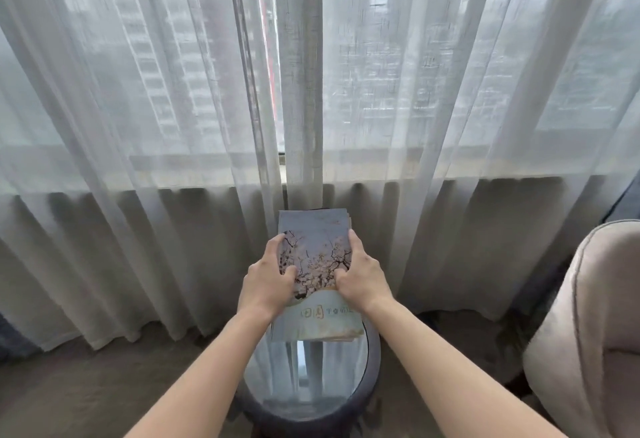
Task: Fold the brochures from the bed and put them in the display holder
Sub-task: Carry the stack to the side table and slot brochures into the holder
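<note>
**One stack, two hands, no holder in sight**

One stack of brochures (313,247) is in your grip above the far half of the round glass table (304,385). Its near end overhangs the glass, and you cannot tell whether it rests on the surface or hangs just above it. The left hand (268,280) is closed on the stack's left edge, thumb on the blossom cover and fingers curled underneath. The right hand (362,276) clamps the right edge the same way.

Keep both thumbs pressing flat so the sheets stay squared. The offset corners at the far end suggest the pile is already fanning a little. Before you let go, tap the edges level against the glass. Then fold one sheet at a time rather than the whole bundle, since a thick pile would likely crease unevenly.

By count:
- One table, directly below the stack.
- One stack, several sheets deep, but the edges are too blurred to number.
- One pale armchair (588,333) to the right of the table.
- Sheer curtains (173,125) behind the table.
- No bed or display holder shows here.
</note>
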Demonstrator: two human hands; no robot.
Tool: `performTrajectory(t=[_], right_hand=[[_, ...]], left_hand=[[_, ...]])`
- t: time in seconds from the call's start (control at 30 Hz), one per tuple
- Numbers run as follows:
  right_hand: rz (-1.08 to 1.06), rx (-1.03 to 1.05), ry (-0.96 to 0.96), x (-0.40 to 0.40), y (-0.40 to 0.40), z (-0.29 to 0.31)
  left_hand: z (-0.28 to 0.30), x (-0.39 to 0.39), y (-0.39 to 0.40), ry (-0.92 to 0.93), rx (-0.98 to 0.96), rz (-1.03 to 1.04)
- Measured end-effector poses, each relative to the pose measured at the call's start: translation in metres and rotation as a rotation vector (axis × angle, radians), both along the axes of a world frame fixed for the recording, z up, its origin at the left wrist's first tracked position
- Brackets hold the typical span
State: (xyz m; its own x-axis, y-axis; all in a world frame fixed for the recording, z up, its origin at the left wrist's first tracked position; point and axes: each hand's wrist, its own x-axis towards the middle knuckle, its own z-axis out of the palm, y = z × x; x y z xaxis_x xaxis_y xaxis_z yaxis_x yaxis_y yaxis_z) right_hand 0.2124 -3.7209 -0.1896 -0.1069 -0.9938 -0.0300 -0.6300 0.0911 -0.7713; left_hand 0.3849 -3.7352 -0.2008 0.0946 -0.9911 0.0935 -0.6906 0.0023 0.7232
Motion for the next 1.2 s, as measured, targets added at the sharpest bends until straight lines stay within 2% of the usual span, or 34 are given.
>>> performTrajectory(t=[0.33,0.7,1.2], right_hand=[[-0.021,0.088,0.002,-0.012,-0.108,-0.047],[-0.083,0.247,0.014,0.004,-0.179,-0.128],[-0.024,0.493,0.031,0.012,-0.221,-0.272]], left_hand=[[-0.047,-0.016,-0.107,0.000,0.088,0.013],[-0.136,-0.001,-0.192,-0.038,0.300,-0.067],[-0.276,0.012,-0.212,-0.095,0.434,-0.012]])
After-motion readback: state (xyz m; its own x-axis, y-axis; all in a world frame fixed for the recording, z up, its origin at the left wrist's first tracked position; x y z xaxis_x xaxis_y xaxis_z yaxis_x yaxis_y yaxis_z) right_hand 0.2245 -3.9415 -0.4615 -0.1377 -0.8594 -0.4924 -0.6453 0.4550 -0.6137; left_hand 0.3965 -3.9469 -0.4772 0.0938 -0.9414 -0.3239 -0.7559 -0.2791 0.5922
